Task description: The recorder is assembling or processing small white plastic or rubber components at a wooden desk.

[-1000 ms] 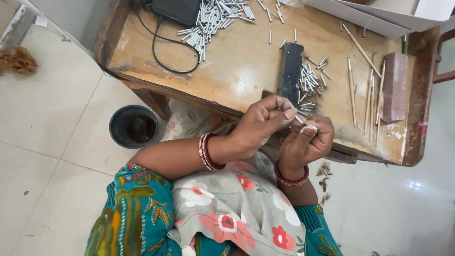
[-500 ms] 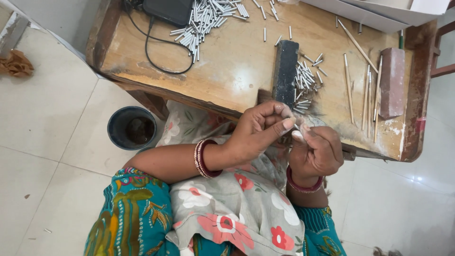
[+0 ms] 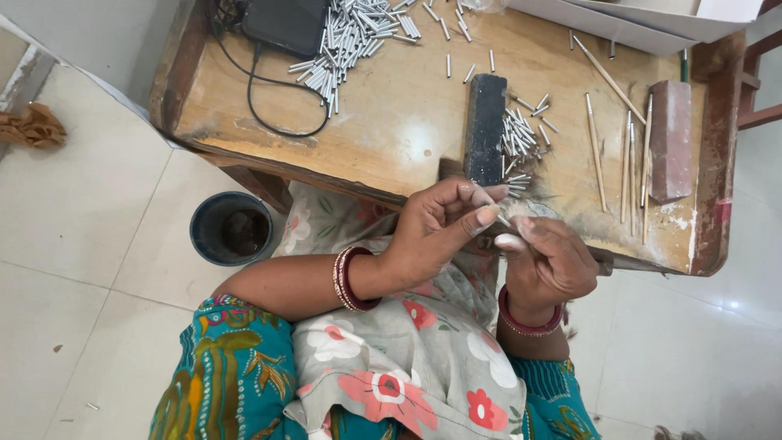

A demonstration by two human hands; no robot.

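At table's near edge, left hand (image 3: 436, 232) and right hand (image 3: 550, 265) met fingertip to fingertip, pinching one small grey tube (image 3: 503, 220) between them, axis slanting up-left. Beyond lay a dark block (image 3: 485, 130), a tube cluster (image 3: 517, 138), thin sticks (image 3: 627, 163), a reddish brick (image 3: 670, 138). Nothing blocked the hands.

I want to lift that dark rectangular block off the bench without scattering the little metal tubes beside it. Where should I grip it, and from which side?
Pinch the dark block across its narrow width near its far end, coming straight down from above. It lies flat and long, running away from the person. The small metal tubes crowd its right side near the middle and near end; the left side faces bare bench, so lead from there.
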